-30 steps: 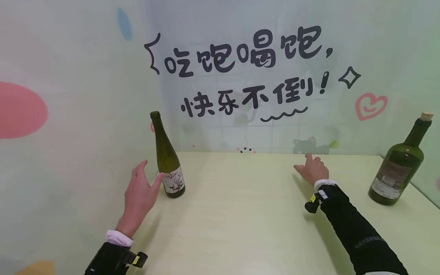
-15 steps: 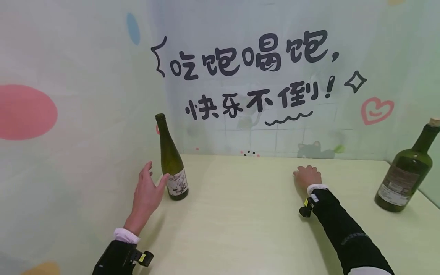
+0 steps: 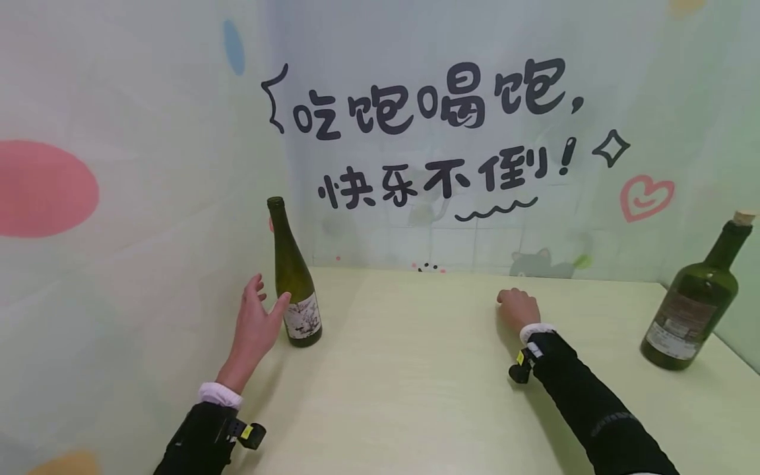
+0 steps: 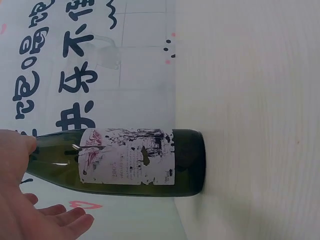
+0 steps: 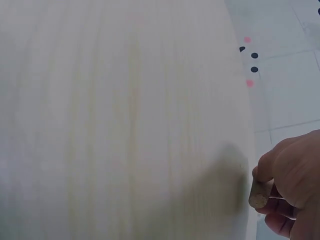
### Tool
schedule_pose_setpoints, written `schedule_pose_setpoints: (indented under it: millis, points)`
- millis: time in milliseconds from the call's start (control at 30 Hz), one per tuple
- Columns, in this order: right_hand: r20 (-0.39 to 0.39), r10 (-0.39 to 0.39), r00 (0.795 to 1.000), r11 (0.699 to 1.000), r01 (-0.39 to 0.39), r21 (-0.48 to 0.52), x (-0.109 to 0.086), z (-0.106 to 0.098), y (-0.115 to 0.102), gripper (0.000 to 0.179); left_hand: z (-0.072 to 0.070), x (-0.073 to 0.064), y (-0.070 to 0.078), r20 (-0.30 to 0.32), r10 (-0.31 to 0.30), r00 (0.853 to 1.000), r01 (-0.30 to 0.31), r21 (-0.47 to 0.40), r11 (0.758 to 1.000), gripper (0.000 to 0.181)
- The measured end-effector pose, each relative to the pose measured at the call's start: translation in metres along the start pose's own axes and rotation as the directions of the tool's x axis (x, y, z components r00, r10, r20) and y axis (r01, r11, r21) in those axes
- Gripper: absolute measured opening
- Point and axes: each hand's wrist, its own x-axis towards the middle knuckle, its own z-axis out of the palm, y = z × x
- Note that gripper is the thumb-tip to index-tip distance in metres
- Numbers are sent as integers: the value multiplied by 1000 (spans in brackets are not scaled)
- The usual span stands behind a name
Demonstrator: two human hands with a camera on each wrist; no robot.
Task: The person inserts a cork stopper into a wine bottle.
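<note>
An uncorked green wine bottle (image 3: pixel 289 264) with a worn white label stands upright at the table's left side. My left hand (image 3: pixel 254 333) is beside it, thumb and fingers spread apart. In the left wrist view that hand (image 4: pixel 20 185) overlaps the bottle's neck end, and whether it touches the glass I cannot tell. Over the right half of the table, my right hand (image 3: pixel 518 310) has its fingers curled. The right wrist view shows this hand (image 5: pixel 295 175) pinching a small cork (image 5: pixel 260 194) between thumb and fingers. In the head view the cork is hidden.
Another green bottle (image 3: pixel 689 310), with a cork (image 3: pixel 745 217) in its mouth, stands at the table's right. The pale table (image 3: pixel 404 369) meets a printed back wall (image 3: pixel 380 244). A side wall (image 3: pixel 148 264) rises close to my left hand.
My right hand has drawn back from the far edge and slightly left, its fingers now curled in. The left hand stays beside the bottle. The head view has shifted slightly.
</note>
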Motion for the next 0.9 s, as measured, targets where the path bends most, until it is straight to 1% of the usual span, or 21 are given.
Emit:
schedule_pose_setpoints:
  millis: [100, 167, 233, 300, 467, 633, 733, 800, 900]
  points:
    - [3, -23, 1000, 1000, 23, 10, -1, 2, -10, 21, 2, 2, -5, 5, -15, 1000, 15, 4, 1000, 89]
    - [-14, -41, 999, 999, 42, 23, -1, 2, -17, 19, 3, 4, -8, 9, -12, 1000, 12, 1, 1000, 90]
    - [-39, -54, 998, 997, 57, 56, -1, 0, -23, 17, 5, 7, -10, 10, -10, 1000, 11, -18, 1000, 93]
    - [-57, -54, 997, 991, 61, 118, -1, -3, -28, 15, 6, 11, -9, 20, -19, 1000, 20, -46, 999, 95]
    - [-61, -47, 997, 957, 63, 283, -2, -10, -33, 14, 12, 20, -9, 40, -58, 998, 63, -129, 990, 97]
    - [-62, -24, 998, 913, 47, 404, -9, -21, -45, 18, 18, 26, -11, 48, -72, 996, 80, -185, 980, 98]
    - [-71, -24, 997, 891, 53, 450, -16, -29, -54, 20, 22, 29, -11, 54, -74, 996, 84, -207, 975, 98]
    - [-91, -42, 995, 884, 79, 462, -21, -36, -60, 19, 24, 30, -10, 57, -77, 995, 87, -214, 973, 97]
    - [-154, -74, 985, 873, 139, 468, -30, -48, -67, 16, 26, 34, -8, 51, -69, 996, 79, -232, 970, 94]
